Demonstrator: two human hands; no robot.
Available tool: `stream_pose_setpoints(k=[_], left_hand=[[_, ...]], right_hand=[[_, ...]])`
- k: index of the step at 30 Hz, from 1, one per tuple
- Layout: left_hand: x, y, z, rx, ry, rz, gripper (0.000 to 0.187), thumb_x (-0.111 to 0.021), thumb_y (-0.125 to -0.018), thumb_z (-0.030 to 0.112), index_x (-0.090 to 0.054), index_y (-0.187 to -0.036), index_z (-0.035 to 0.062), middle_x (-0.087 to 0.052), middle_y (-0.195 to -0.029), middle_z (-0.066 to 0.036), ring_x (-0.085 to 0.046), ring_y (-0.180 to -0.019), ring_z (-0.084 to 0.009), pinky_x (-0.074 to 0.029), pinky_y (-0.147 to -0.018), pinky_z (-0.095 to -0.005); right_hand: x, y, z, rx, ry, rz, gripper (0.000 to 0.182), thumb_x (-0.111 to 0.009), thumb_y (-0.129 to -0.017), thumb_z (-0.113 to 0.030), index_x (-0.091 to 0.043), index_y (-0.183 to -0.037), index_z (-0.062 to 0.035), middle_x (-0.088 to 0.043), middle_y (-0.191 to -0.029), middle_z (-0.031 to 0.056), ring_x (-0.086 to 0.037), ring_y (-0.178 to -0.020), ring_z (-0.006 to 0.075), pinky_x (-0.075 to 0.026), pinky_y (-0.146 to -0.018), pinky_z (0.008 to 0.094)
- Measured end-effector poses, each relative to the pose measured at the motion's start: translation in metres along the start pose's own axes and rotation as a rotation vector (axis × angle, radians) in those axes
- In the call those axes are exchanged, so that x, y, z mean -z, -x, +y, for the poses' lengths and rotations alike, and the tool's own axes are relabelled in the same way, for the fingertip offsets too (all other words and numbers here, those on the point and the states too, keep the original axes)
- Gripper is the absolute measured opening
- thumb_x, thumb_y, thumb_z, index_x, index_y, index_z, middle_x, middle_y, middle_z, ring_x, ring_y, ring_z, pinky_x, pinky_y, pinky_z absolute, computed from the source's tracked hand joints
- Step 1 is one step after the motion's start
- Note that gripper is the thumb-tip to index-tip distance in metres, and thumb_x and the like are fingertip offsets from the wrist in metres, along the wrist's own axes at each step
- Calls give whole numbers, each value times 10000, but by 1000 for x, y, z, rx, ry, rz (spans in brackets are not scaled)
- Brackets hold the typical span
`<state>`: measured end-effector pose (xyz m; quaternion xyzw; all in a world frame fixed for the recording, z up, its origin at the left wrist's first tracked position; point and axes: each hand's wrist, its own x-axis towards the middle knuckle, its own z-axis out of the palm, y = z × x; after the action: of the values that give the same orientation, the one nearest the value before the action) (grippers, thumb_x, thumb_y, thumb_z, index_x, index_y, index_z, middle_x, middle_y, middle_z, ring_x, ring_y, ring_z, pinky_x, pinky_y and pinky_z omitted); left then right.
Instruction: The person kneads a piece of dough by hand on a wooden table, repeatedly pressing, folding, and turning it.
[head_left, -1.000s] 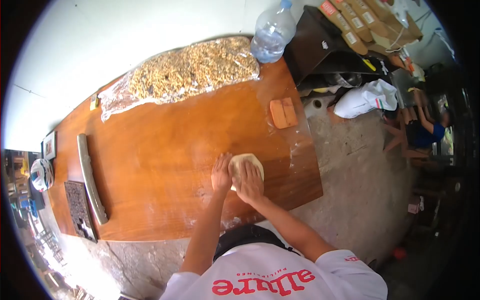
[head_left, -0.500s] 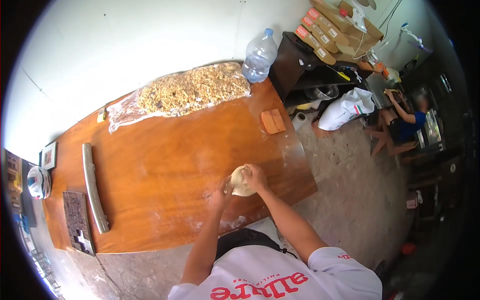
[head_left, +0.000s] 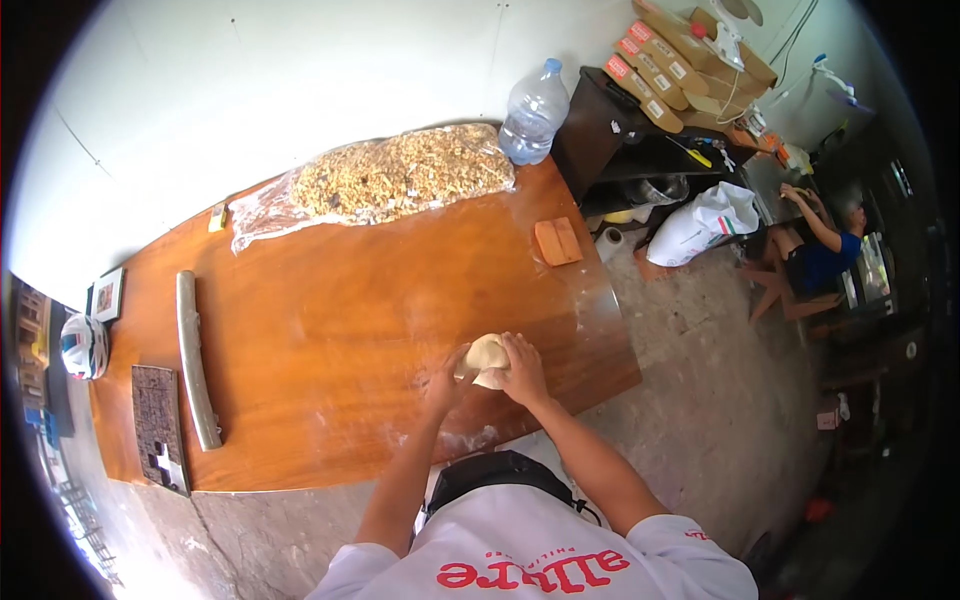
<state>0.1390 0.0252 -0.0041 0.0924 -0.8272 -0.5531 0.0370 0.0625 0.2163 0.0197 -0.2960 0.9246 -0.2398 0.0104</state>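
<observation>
A pale, rounded lump of dough point(head_left: 487, 355) rests on the brown wooden table point(head_left: 330, 330), near its front right edge. My left hand point(head_left: 447, 381) is closed around the lump's left side. On the right side my right hand point(head_left: 522, 370) wraps round it, with the thumb low at the front edge. Whitish, flour-like smears lie on the wood around both hands.
A clear bag of yellowish bits point(head_left: 405, 175), a water bottle point(head_left: 535, 112) and an orange block point(head_left: 557, 242) are at the back. A long grey tube point(head_left: 196, 360) and a dark carved board point(head_left: 158, 425) lie left. A person point(head_left: 835, 240) sits far right.
My right hand has moved from on top of the dough to its right side. The dough looks more rounded and folded. The whole view has shifted slightly.
</observation>
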Motion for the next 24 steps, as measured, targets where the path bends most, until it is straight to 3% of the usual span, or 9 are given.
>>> stream_pose_setpoints(k=[3,5,8,13,15,16,19,22,24], left_hand=[[-6,3,10,40,69,-15,696,-770,-862,210,-457,-1464,53,-498,-1463,-227,-511,-1319,-401,-440,-1076,-454],[-17,21,29,87,-301,390,862,-792,-838,256,-330,-1533,41,-353,-1553,-263,-381,-1408,-450,-375,-1132,-496],[-38,36,-5,219,-367,443,984,-796,-825,326,-223,-1563,15,-217,-1604,-284,-258,-1462,-478,-295,-1180,-532],[-58,48,-11,214,-604,335,895,-738,-843,312,-272,-1526,-32,-260,-1580,-311,-248,-1471,-478,-237,-1209,-514],[-65,45,-5,76,-184,394,758,-689,-846,166,-313,-1476,-25,-351,-1536,-276,-323,-1451,-418,-267,-1199,-483],[-69,41,1,87,-196,403,758,-689,-846,166,-313,-1476,-25,-351,-1536,-276,-323,-1451,-418,-267,-1199,-483],[-80,17,32,258,766,519,588,-616,-811,-27,-383,-1350,7,-502,-1362,-143,-488,-1290,-252,-399,-1089,-403],[-82,6,49,433,777,614,536,-601,-825,-12,-403,-1323,8,-534,-1324,-151,-515,-1253,-249,-425,-1046,-389],[-87,5,38,430,760,684,476,-605,-829,6,-444,-1277,2,-564,-1275,-148,-527,-1224,-242,-432,-1027,-383]], right_hand=[[-3,-4,4,-16,-93,90,681,-797,-784,-279,-541,-1366,-34,-568,-1406,159,-485,-1343,365,-368,-1093,495],[4,-10,5,-27,-147,106,616,-811,-764,-258,-602,-1306,-56,-612,-1364,120,-526,-1306,329,-392,-1063,485],[20,-28,9,-84,-188,-10,451,-825,-733,-226,-688,-1130,-61,-695,-1172,87,-608,-1140,304,-434,-965,465],[19,-59,38,-19,-213,-206,393,-841,-708,-296,-711,-989,-53,-698,-1001,101,-624,-1007,333,-463,-906,455],[19,-70,62,56,-330,-333,420,-847,-702,-321,-719,-992,-45,-693,-1028,123,-618,-1034,342,-472,-911,454],[22,-80,74,153,-428,-430,448,-853,-697,-346,-728,-996,-37,-688,-1056,145,-612,-1062,351,-482,-916,453],[37,-90,94,142,-532,-551,474,-845,-745,-394,-746,-1028,-27,-679,-1122,171,-605,-1147,355,-483,-995,430],[43,-110,117,55,-525,-750,590,-866,-759,-375,-692,-1179,1,-621,-1258,185,-573,-1234,331,-462,-1056,415],[28,-113,130,-393,-1114,-722,876,-907,-725,-299,-491,-1434,1,-533,-1368,208,-521,-1299,307,-443,-1082,425]])
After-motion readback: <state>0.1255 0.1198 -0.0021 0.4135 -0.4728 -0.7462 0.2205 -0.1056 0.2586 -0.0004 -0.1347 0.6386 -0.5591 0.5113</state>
